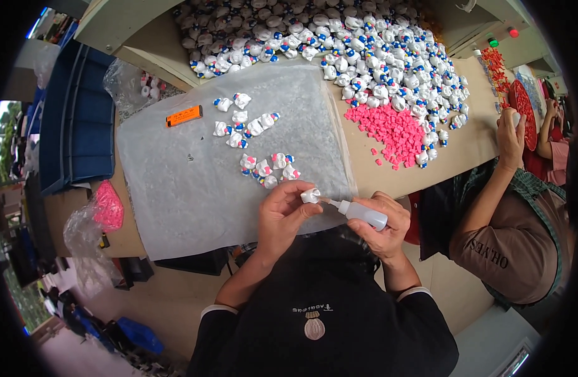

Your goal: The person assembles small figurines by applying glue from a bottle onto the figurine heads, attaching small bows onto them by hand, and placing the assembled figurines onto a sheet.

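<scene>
Left hand (pixel 281 217) pinched shut on a small white figurine (pixel 311 196) at the near edge of the translucent sheet (pixel 176 182); right hand (pixel 383 226) clamped around a small squeeze bottle (pixel 363 213), nozzle tip touching the figurine. Just beyond, two loose clusters of finished figurines (pixel 269 168) on the sheet, with bare sheet to the left out to an orange lighter (pixel 184 115) near its far edge. Farther out, a pink heap of small pieces (pixel 392 129) and a big pile of figurines (pixel 364 50) filling the table's far side, a co-worker's hand (pixel 510 135) at the right edge.
</scene>
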The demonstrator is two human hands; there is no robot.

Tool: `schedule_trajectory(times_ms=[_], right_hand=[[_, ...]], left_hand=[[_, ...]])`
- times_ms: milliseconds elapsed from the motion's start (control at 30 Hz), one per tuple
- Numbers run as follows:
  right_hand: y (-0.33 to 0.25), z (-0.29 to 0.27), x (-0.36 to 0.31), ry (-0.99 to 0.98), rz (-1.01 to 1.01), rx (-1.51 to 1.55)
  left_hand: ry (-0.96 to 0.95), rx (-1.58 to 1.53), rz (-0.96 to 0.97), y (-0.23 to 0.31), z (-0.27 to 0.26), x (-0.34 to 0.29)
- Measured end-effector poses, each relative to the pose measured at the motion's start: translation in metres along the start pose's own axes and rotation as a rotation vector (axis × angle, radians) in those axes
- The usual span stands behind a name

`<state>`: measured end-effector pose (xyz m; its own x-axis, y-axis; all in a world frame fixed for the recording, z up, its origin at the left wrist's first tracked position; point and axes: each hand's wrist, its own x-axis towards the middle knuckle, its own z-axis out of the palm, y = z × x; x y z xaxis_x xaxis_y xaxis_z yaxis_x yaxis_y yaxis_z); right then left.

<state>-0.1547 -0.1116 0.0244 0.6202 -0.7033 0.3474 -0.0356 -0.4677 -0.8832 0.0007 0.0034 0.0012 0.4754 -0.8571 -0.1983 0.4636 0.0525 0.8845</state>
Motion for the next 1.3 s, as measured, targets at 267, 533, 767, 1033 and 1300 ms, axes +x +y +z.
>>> schedule_trajectory(times_ms=[267,533,767,1033,1300], right_hand=[[-0.001,-0.001,0.0,-0.009,-0.007,0.004],[-0.001,-0.002,0.0,-0.012,0.001,-0.004],[-0.003,-0.004,0.001,-0.002,0.02,-0.017],[0.001,-0.005,0.004,0.078,0.201,0.106],[0.029,0.03,0.035,-0.02,0.059,-0.2]], left_hand=[[-0.008,0.015,0.04,-0.002,-0.002,0.0],[-0.004,0.035,0.062,-0.002,0.0,0.0],[0.019,0.026,0.051,0.001,0.001,0.0],[0.044,0.04,-0.003,0.004,-0.001,-0.006],[0.067,0.123,-0.107,0.0,-0.004,-0.014]])
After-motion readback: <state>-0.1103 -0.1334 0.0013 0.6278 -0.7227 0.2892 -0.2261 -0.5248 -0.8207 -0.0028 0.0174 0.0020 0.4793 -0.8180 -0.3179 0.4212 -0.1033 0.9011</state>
